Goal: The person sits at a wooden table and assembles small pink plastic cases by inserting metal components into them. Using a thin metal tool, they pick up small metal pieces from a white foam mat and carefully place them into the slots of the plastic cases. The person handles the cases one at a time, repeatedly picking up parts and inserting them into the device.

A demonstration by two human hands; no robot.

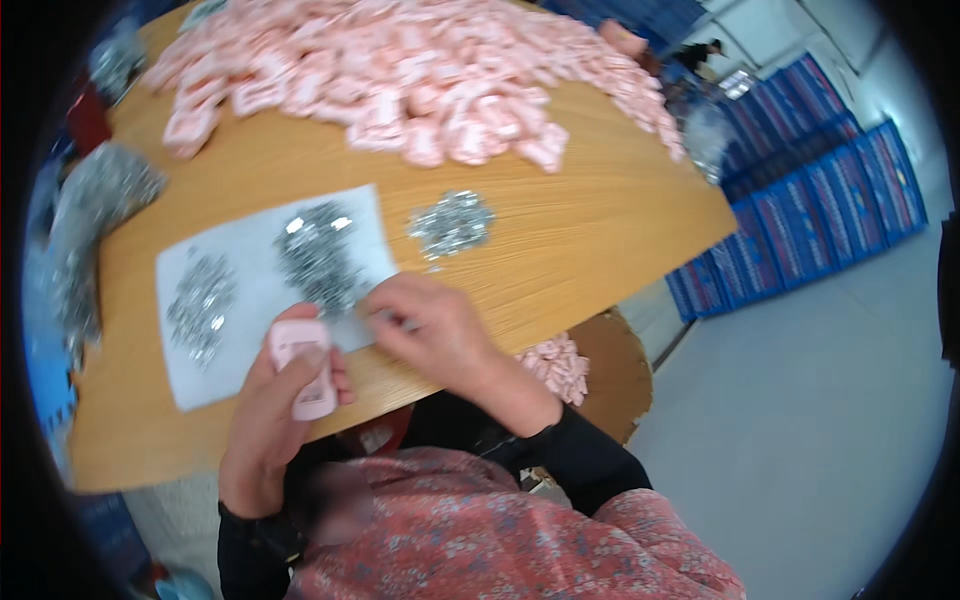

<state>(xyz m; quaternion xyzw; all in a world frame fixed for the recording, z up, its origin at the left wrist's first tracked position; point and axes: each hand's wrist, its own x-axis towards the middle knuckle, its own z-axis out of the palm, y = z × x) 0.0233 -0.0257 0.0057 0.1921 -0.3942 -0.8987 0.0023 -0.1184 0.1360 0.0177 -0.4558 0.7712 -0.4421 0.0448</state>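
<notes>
My left hand is closed round a pale pink plastic casing, a long rounded piece with small dark slots. The thumb lies across its face. To the right of it, my right hand is closed in a pinch beside the dark pile of small metal parts. Something small and greyish shows at its fingers, too blurred to name. That pile lies on a white sheet, together with a looser pile of shiny metal pieces at its left. Both hands are apart, over the near edge of the table.
A large heap of pink casings covers the far side of the wooden table. Another small metal pile lies right of the sheet. Clear bags stand at the left edge. Below is a box of pink pieces; blue crates stand right.
</notes>
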